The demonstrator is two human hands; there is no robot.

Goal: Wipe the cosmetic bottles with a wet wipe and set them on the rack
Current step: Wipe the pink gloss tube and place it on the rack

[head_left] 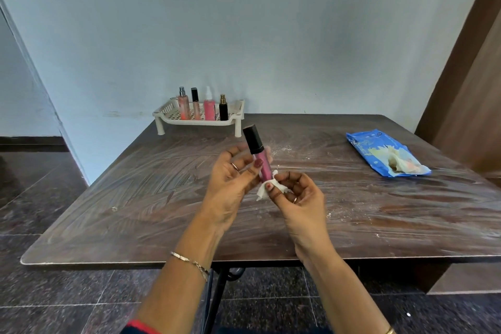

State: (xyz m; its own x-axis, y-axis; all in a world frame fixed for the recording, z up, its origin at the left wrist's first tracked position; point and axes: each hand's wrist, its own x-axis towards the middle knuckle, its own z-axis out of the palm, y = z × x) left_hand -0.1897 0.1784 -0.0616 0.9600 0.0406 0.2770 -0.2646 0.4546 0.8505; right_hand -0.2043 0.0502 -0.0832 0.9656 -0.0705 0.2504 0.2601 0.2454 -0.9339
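Lip gloss tube (pixel 259 156) gripped tilted in left hand (pixel 230 184), wet wipe (pixel 263 192) pinched against its lower end by right hand (pixel 299 199).

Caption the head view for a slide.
Left hand holds a pink lip-gloss tube while right hand wipes its base with a wet wipe.

Lighting: soft, even, fairly bright; shadows faint. Pale sheen on right side of table (pixel 379 206). Focus: sharp. Distortion: wide-angle, verticals leaning at left and right.
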